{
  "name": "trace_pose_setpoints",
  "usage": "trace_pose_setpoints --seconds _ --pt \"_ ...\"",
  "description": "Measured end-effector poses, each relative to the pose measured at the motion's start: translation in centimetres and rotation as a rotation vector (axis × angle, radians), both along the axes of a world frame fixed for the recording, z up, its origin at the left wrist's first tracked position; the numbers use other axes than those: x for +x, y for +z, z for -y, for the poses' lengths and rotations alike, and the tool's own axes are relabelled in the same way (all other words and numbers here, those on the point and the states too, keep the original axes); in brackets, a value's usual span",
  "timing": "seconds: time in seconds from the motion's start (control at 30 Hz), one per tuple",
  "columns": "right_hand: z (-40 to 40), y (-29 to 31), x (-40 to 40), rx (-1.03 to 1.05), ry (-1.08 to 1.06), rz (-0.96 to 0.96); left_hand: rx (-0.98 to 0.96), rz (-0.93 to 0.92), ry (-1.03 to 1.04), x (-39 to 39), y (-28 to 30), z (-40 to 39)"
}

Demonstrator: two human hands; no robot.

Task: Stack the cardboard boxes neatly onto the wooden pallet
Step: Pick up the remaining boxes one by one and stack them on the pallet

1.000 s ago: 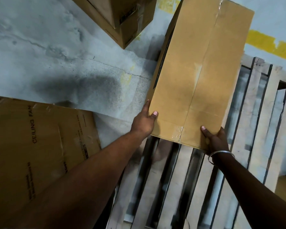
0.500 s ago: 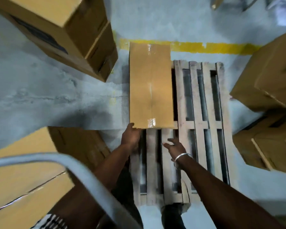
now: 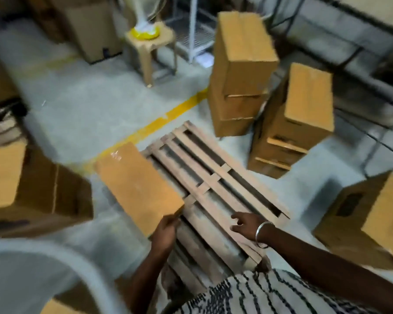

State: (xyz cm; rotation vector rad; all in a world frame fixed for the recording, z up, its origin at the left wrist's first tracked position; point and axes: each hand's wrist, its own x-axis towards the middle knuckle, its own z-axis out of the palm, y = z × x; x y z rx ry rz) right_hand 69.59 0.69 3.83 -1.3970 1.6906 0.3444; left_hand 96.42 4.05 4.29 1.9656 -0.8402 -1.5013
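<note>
A second ago I had both hands on the near end of the long cardboard box (image 3: 137, 188), setting it along the left edge of the wooden pallet (image 3: 216, 200). Now my right hand (image 3: 247, 224) has come off it and hangs over the bare slats, fingers loosely spread, released and gripping nothing. My view has also swung up and to the right, bringing the two stacks of boxes (image 3: 241, 71) beyond the pallet's far end into sight. I take that to mean the first box is down and I am turning toward the next one, though the pallet is otherwise bare, so nearly all the stacking remains.

My left hand (image 3: 165, 232) is at the box's near end, its fingers at the lower edge; the blur keeps me from telling whether that grip is curled round the edge or merely pressing against it. The box lies flat, overhanging the pallet's left side toward the floor.
</note>
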Motion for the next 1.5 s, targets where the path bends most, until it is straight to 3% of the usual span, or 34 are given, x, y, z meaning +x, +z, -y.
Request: trace_pose_setpoints --seconds 0.2,0.3,0.47,0.73,0.97,1.3,1.5 --pt "-3.8 2.2 -6.4 -0.129 -0.280 0.035 -0.091 0.057 -0.230 -5.3 3.1 3.1" --pt "-5.8 2.8 -10.1 -0.157 -0.317 0.064 -0.141 0.104 -0.311 -10.0 4.8 4.0" --pt "-10.5 3.4 -20.8 -0.251 -0.473 0.127 -0.237 0.104 -0.463 -23.5 7.2 2.4" --pt "-20.2 5.2 -38.4 -0.318 -0.788 0.172 -0.212 -0.003 -0.667 -45.1 10.7 -5.3" --pt "-25.4 4.7 -48.1 -0.318 -1.028 0.169 -0.225 -0.026 -0.833 -56.4 12.3 -7.1" --pt "-23.1 3.9 -58.3 -0.339 -1.139 0.153 -0.239 0.073 -1.044 -69.4 7.8 -2.0" --pt "-19.2 -1.8 -66.7 -0.261 -1.238 0.077 -0.223 0.107 -1.175 -78.1 2.4 1.7"
